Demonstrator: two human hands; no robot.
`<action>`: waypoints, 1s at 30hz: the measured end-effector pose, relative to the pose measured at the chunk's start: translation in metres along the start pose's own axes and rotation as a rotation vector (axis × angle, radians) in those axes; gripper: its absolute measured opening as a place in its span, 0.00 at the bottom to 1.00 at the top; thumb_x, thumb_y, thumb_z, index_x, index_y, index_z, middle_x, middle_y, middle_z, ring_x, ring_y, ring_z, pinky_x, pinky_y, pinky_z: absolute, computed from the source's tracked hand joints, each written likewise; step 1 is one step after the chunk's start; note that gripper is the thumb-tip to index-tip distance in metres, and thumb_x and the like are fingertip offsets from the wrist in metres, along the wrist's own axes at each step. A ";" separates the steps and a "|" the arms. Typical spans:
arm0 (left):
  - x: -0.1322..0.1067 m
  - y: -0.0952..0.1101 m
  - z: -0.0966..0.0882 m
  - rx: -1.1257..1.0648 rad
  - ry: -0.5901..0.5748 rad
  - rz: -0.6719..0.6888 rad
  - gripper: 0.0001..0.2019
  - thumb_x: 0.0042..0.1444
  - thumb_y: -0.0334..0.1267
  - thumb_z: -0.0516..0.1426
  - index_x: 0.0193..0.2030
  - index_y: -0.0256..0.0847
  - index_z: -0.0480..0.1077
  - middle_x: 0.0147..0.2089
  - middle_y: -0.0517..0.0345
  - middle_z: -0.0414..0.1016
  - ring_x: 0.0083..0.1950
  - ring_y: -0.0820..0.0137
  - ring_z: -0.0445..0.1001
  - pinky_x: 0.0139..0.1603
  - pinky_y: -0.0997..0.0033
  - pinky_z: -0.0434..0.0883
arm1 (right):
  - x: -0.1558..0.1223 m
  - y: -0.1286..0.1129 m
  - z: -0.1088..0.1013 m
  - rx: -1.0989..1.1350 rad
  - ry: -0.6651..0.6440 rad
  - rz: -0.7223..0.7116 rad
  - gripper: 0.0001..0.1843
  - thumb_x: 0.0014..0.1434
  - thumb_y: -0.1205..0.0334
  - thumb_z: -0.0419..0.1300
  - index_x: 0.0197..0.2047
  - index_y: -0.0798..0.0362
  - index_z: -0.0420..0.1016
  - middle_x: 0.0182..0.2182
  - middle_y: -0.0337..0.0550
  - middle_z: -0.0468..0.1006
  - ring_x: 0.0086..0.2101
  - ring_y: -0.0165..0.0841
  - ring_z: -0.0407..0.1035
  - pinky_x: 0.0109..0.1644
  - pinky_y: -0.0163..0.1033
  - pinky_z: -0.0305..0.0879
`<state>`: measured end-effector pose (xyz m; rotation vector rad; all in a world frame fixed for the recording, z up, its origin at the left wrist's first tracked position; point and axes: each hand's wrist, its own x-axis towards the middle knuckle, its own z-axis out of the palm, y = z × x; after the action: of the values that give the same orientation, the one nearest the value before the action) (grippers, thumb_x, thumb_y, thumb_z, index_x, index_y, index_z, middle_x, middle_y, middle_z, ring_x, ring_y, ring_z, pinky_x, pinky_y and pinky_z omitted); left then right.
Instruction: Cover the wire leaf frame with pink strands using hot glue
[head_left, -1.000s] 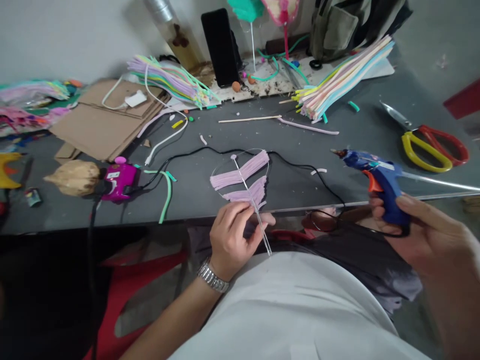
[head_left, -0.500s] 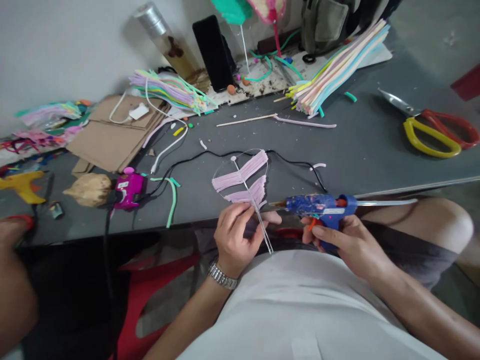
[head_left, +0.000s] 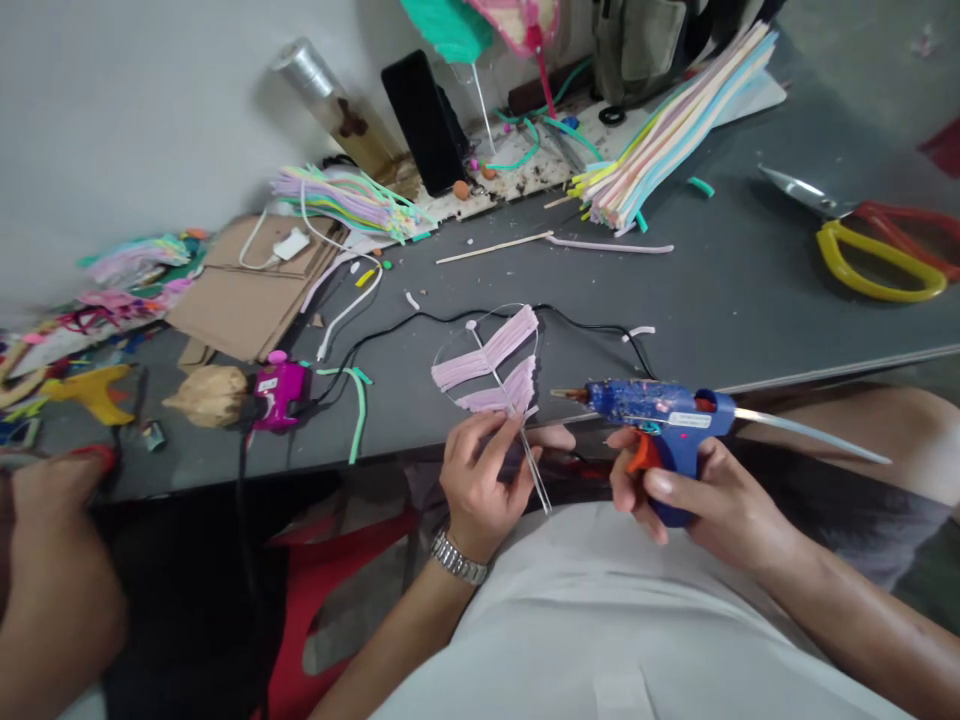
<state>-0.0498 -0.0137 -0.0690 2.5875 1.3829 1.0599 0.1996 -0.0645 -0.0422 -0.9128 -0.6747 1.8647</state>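
Observation:
My left hand [head_left: 484, 470] pinches the stem of a wire frame [head_left: 491, 365] at the table's front edge. The frame is a rounded wire outline with a centre stem, and strips of lilac pipe cleaner cover two bands of it. A small pale knob tops the stem, and its lower end sticks out below my fingers. My right hand [head_left: 697, 490] is wrapped round the handle of a blue hot glue gun [head_left: 652, 410]. Its nozzle points left toward the frame, apart from it, and a clear glue stick juts from the back. My fingers lie by the orange trigger.
Scissors [head_left: 874, 250] lie at the right. Pipe cleaner bundles [head_left: 675, 135], a phone [head_left: 424, 120] and a bottle [head_left: 337, 100] line the back. Cardboard [head_left: 232, 290], a magenta plug block [head_left: 279, 395] and a yellow glue gun [head_left: 94, 393] lie left. Another person's arm [head_left: 60, 570] reaches in there.
My right hand has moved the blue glue gun slightly right, away from the wire frame. The left hand keeps its grip on the stem. The whole view has shifted a little.

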 end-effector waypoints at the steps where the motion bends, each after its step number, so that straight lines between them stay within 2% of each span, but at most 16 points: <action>1: 0.000 0.000 0.000 -0.005 0.008 -0.001 0.18 0.61 0.33 0.64 0.58 0.41 0.75 0.50 0.44 0.78 0.54 0.56 0.78 0.57 0.53 0.75 | -0.001 -0.005 0.001 0.041 -0.013 -0.027 0.18 0.59 0.47 0.70 0.45 0.52 0.83 0.31 0.45 0.83 0.21 0.30 0.70 0.26 0.36 0.65; 4: -0.001 0.001 0.001 -0.013 0.022 -0.011 0.19 0.59 0.31 0.65 0.58 0.40 0.75 0.50 0.44 0.78 0.54 0.57 0.78 0.58 0.53 0.75 | -0.002 -0.021 0.002 0.108 -0.042 -0.111 0.24 0.55 0.44 0.70 0.51 0.48 0.82 0.32 0.45 0.83 0.21 0.32 0.73 0.24 0.36 0.66; 8: -0.002 0.001 0.002 -0.025 0.023 -0.027 0.20 0.59 0.31 0.64 0.59 0.43 0.74 0.51 0.45 0.79 0.55 0.57 0.78 0.57 0.53 0.76 | 0.001 -0.029 0.001 0.017 -0.088 -0.070 0.27 0.54 0.39 0.68 0.51 0.48 0.82 0.22 0.38 0.79 0.11 0.27 0.62 0.16 0.34 0.57; 13: -0.003 0.000 0.002 -0.010 0.037 -0.019 0.20 0.60 0.34 0.64 0.60 0.40 0.72 0.51 0.43 0.79 0.55 0.56 0.79 0.57 0.53 0.76 | 0.005 -0.006 -0.001 -0.559 0.198 -0.125 0.18 0.61 0.45 0.68 0.44 0.51 0.83 0.26 0.42 0.81 0.21 0.31 0.68 0.27 0.38 0.67; 17: -0.003 -0.001 0.001 0.003 0.045 -0.004 0.19 0.61 0.35 0.64 0.58 0.40 0.72 0.51 0.43 0.80 0.55 0.55 0.79 0.57 0.50 0.77 | 0.009 0.010 -0.004 -0.822 0.153 -0.232 0.14 0.65 0.47 0.65 0.41 0.50 0.82 0.31 0.43 0.82 0.29 0.36 0.73 0.35 0.40 0.71; 23: -0.001 -0.001 0.001 0.013 0.033 0.029 0.15 0.62 0.35 0.63 0.56 0.41 0.72 0.51 0.45 0.80 0.55 0.56 0.80 0.57 0.51 0.78 | 0.019 0.015 -0.001 -0.818 0.080 -0.222 0.16 0.67 0.48 0.62 0.48 0.51 0.80 0.44 0.48 0.85 0.43 0.44 0.79 0.49 0.45 0.75; 26: -0.002 -0.001 0.001 0.031 0.039 0.036 0.14 0.63 0.36 0.63 0.55 0.41 0.73 0.51 0.45 0.80 0.54 0.56 0.80 0.56 0.51 0.79 | 0.024 0.017 0.002 -0.797 0.056 -0.253 0.16 0.67 0.50 0.62 0.53 0.50 0.80 0.47 0.48 0.85 0.45 0.45 0.80 0.53 0.48 0.75; 30: -0.003 -0.003 0.002 0.036 0.046 0.046 0.14 0.63 0.36 0.63 0.54 0.41 0.73 0.51 0.45 0.79 0.54 0.56 0.80 0.56 0.50 0.79 | 0.029 0.021 0.003 -0.816 0.072 -0.264 0.16 0.66 0.52 0.62 0.53 0.49 0.80 0.48 0.48 0.85 0.46 0.46 0.80 0.53 0.50 0.76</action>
<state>-0.0514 -0.0134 -0.0733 2.6488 1.3705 1.1178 0.1778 -0.0477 -0.0653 -1.3053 -1.4832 1.2993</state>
